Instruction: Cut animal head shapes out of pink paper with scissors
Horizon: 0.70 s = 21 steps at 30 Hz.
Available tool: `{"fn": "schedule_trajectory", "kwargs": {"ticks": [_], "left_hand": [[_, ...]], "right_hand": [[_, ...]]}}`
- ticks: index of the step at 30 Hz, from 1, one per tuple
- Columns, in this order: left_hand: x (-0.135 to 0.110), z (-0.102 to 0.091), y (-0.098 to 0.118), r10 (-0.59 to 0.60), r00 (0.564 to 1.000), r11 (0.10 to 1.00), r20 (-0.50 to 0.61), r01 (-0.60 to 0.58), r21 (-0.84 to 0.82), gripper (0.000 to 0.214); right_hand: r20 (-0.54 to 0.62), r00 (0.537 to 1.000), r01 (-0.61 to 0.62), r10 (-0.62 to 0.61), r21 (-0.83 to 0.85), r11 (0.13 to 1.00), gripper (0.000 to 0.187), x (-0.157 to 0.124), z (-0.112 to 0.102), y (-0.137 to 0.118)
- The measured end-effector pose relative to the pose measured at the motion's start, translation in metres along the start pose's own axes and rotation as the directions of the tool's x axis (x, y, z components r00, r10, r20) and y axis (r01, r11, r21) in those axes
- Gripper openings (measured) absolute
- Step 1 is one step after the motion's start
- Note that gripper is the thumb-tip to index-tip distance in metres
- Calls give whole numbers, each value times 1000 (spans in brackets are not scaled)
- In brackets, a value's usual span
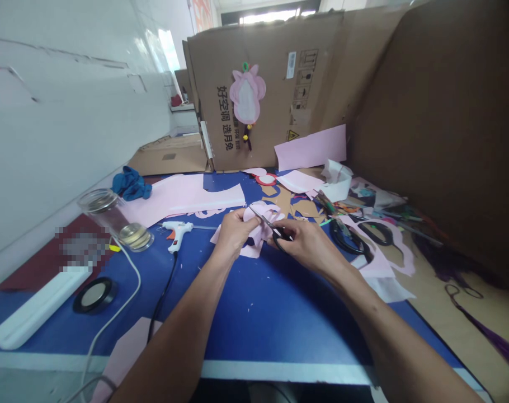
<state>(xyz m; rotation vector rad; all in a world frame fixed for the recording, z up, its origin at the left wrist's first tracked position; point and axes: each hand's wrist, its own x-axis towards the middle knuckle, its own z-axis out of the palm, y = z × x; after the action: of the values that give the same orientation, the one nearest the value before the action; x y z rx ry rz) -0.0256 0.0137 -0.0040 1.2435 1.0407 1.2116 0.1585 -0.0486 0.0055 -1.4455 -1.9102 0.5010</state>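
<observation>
My left hand (234, 228) pinches a pale pink paper cutout (263, 215) with curved edges above the blue table. In my right hand (301, 238) is a pair of scissors (279, 232) with dark handles, its blades lying across the pink cutout and pointing up and left. Whether the blades are parted is too small to tell. Beneath both hands rests another piece of pink paper (250, 251), partly covered by them. Left of my left hand lies a white glue gun (177, 233) with an orange trigger, its black cord running toward me.
A clear jar (107, 210), a roll of black tape (94, 295) and a white power strip (40, 308) occupy the left side. Pink sheets (174, 196) lie behind. Rolls of tape (350, 238), scraps and purple tassels (485, 330) crowd the right. A flower-shaped pink ornament (246, 98) hangs on the cardboard (271, 67).
</observation>
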Motion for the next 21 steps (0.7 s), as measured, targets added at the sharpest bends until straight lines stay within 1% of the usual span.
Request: {"fn": "schedule_trajectory", "kwargs": {"ticks": [2, 6, 9, 12, 15, 21], "left_hand": [[0, 0, 0, -5, 1000, 1000, 10, 5, -16, 15], [0, -1, -1, -55, 998, 994, 27, 57, -92, 20], [2, -2, -2, -65, 997, 989, 37, 69, -131, 23], [2, -3, -1, -104, 993, 981, 50, 110, -158, 24], [3, -6, 1, -128, 989, 977, 79, 139, -161, 22], [5, -12, 4, -133, 982, 979, 137, 151, -134, 22]], "right_hand": [[-4, 1000, 3, -3, 14, 1000, 12, 0, 0, 2], [-13, 1000, 21, -21, 35, 999, 17, 0, 2, 5], [-15, 1000, 26, -26, 31, 999, 17, -1, 1, 4], [-18, 1000, 26, -26, 24, 999, 16, -1, -1, 2], [-9, 1000, 26, -26, 24, 999, 16, -1, -2, 0], [-7, 999, 46, -46, -2, 999, 17, -1, -5, -4]]}}
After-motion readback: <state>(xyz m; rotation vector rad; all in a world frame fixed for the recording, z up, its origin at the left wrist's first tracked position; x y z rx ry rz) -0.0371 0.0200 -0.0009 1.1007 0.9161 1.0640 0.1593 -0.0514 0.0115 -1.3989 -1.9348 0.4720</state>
